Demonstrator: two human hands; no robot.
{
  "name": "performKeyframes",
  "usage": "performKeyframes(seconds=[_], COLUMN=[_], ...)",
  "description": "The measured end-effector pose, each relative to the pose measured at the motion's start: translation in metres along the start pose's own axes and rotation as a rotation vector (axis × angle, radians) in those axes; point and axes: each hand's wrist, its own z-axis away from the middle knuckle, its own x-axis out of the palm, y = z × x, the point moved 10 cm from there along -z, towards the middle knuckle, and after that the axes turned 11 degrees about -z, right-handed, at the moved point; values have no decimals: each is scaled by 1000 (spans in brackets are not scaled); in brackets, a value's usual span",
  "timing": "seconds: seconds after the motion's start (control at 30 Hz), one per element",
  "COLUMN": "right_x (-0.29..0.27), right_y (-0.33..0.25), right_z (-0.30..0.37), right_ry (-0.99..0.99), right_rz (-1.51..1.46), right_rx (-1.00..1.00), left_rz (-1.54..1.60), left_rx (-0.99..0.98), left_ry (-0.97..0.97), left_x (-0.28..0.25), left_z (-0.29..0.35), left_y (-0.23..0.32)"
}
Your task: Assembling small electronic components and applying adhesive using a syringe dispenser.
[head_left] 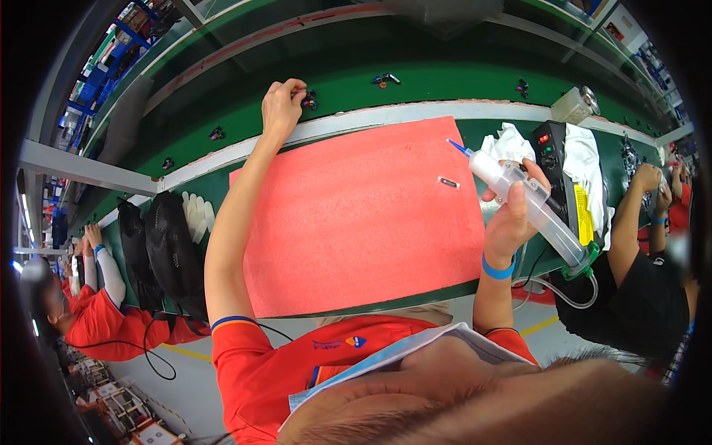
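My left hand (282, 111) reaches over the white rail onto the green belt. Its thumb and fingers are pinched at a small dark part (310, 99) that looks wired. In my right hand (512, 215) is a glue syringe (545, 226), with a translucent barrel, a white front end, a blue needle tip and a green rear cap joined to a clear hose. The syringe tilts, its tip up and to the left over the right edge of a pink mat (356, 222). A small black piece with a pale border (449, 182) lies on the mat near the tip.
More small parts lie on the green belt (445, 85). Right of the mat are white cloths (508, 141), a black control box (550, 159) and a metal-topped jar (575, 105). Black bags (174, 237) and pale gloves (196, 215) sit left. Other people work at both sides.
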Motion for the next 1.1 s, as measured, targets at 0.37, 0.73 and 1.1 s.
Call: performKeyframes(seconds=[0.37, 0.73, 1.1], right_x=[0, 7, 11], right_y=[0, 6, 5], right_z=[2, 5, 8], right_ry=[-2, -44, -75], right_rz=[18, 16, 18], right_rx=[1, 35, 15], left_rz=[-164, -397, 459], left_rx=[435, 557, 63], left_ry=[195, -27, -346], left_x=[-19, 74, -13], left_z=[-3, -21, 53], left_y=[97, 154, 136])
